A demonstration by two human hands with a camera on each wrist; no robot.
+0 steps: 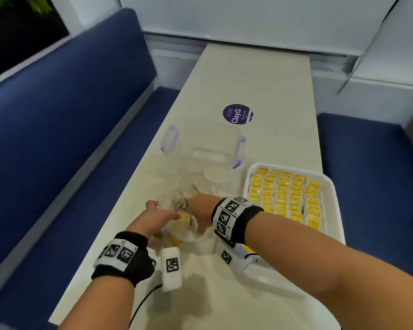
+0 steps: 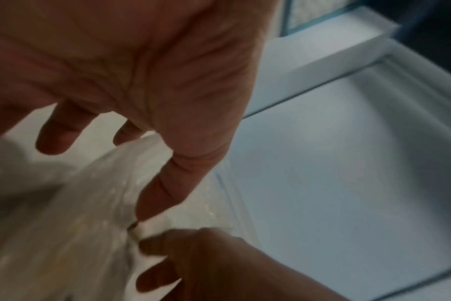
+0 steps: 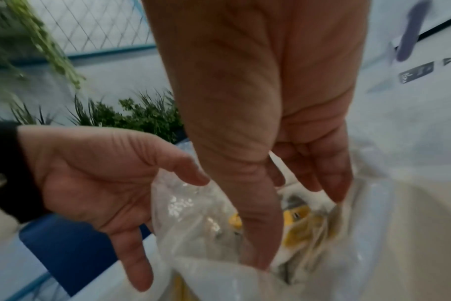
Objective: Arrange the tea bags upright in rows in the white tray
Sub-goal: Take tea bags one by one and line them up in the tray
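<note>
Both forearms reach over the pale table [image 1: 260,75] to a clear plastic bag [image 1: 177,198] of yellow tea bags [image 3: 298,230]. Left hand [image 1: 156,216] hovers with fingers loosely spread at the bag's mouth. Right hand [image 1: 200,208] dips inside, fingers straight, nothing visibly held. Rows of upright yellow tea bags fill the white tray [image 1: 334,198], just right of the bag.

A crinkled, glossy clear plastic bag [image 1: 179,210] is seen on a smooth matt table [image 1: 260,79]; blue cloth upholstery covers the bench [image 1: 57,103].
</note>
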